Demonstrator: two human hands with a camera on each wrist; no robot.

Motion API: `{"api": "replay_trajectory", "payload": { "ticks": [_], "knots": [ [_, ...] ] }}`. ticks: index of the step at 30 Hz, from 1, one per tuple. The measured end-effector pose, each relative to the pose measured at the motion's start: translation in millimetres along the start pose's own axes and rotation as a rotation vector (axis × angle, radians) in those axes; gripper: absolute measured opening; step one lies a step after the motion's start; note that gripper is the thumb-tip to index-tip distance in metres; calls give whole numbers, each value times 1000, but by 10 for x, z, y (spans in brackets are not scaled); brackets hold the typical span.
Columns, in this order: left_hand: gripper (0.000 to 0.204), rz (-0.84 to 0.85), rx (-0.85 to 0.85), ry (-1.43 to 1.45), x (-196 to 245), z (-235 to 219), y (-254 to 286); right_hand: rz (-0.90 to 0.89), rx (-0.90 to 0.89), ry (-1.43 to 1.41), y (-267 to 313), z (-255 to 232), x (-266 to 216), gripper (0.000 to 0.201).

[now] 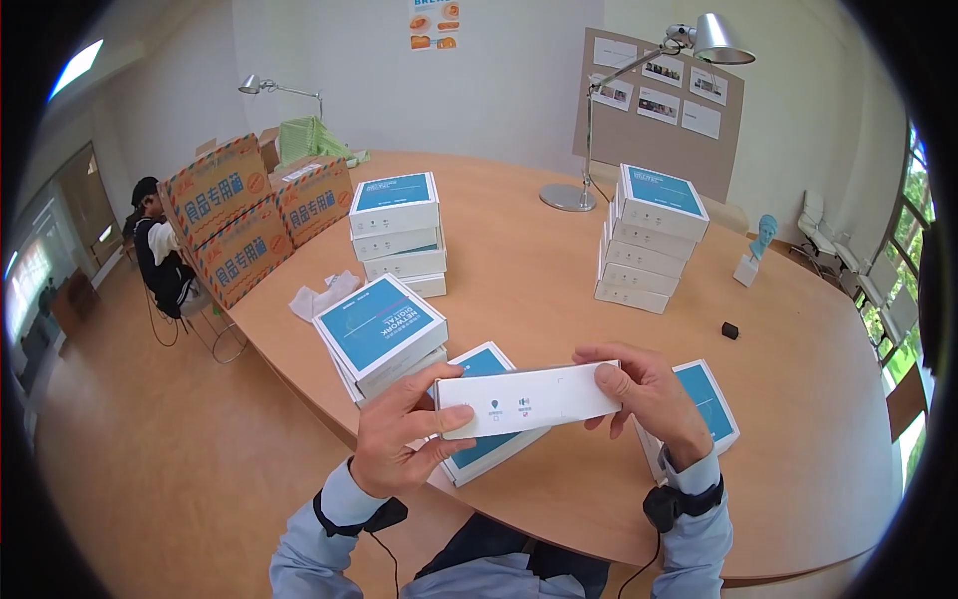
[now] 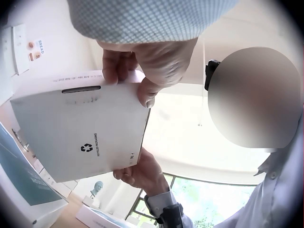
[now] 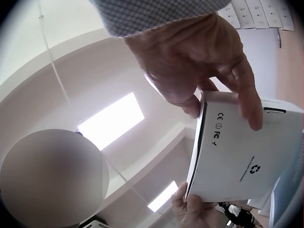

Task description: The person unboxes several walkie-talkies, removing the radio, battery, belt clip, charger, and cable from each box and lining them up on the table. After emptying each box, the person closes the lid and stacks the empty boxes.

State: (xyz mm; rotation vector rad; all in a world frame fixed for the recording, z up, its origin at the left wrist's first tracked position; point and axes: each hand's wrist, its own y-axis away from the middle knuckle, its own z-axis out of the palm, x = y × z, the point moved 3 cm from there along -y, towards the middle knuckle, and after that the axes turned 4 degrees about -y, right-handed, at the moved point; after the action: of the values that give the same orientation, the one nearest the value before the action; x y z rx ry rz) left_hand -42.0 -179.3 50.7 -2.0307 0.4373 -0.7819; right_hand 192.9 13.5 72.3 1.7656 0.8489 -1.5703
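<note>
A white cardboard box (image 1: 539,401) is held up over the near edge of the table, its narrow side with small printed icons turned up to the head camera. My left hand (image 1: 394,439) grips one end, thumb on the printed side. At the other end my right hand (image 1: 654,394) holds it, thumb near the top corner. The left wrist view shows the box's plain underside (image 2: 80,137) with a recycling mark and a slot. Below it lies a blue-topped box (image 1: 484,461), partly hidden. Another blue-topped box (image 1: 714,404) is under my right forearm.
A low pile of blue-topped boxes (image 1: 384,319) stands left, beside crumpled white material (image 1: 317,299). Farther back are two taller stacks (image 1: 394,190) (image 1: 659,190), a desk lamp (image 1: 589,120), a small black object (image 1: 730,330) and a bust (image 1: 763,240). Printed cartons (image 1: 235,190) and a seated person (image 1: 160,250) are left.
</note>
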Motion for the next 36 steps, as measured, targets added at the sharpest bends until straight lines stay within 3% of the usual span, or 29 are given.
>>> {"api": "replay_trajectory", "payload": {
  "ticks": [1, 3, 7, 9, 11, 12, 14, 18, 25, 28, 30, 33, 36],
  "knots": [
    [35, 21, 12, -31, 26, 11, -27, 5, -3, 2, -18, 14, 29, 40],
    [34, 29, 5, -96, 10, 4, -62, -215, 84, -92, -93, 13, 83, 38],
    [36, -42, 135, -162, -63, 82, 48, -285, 182, -171, -286, -78, 275, 37],
    [38, -111, 191, -168, -107, 103, 200, -368, 372, -176, -382, -159, 401, 36],
    [52, -221, -104, -286, -197, 189, 429, -369, 451, -130, -513, -242, 601, 36],
    [52, -223, -110, -278, -167, 250, 540, -377, 526, -81, -568, -293, 701, 37],
    [65, -297, -353, -555, -128, 430, 781, -363, 582, -14, -682, -358, 915, 36],
    [72, -366, -453, -629, -76, 525, 1081, -363, 678, 52, -809, -382, 1209, 35],
    [65, -336, -375, -513, -37, 412, 1290, -255, 703, 213, -856, -319, 1438, 35],
    [57, -331, -363, -460, -25, 344, 1294, -123, 626, 93, -873, -299, 1526, 37],
    [53, -333, -354, -432, -21, 324, 1314, -56, 578, 303, -836, -264, 1457, 39],
    [46, -336, -330, -401, -32, 346, 1395, 3, 525, 230, -852, -268, 1544, 38],
    [55, -348, -196, -424, -5, 366, 1547, -114, 606, 426, -722, -183, 1434, 38]
  ]
}}
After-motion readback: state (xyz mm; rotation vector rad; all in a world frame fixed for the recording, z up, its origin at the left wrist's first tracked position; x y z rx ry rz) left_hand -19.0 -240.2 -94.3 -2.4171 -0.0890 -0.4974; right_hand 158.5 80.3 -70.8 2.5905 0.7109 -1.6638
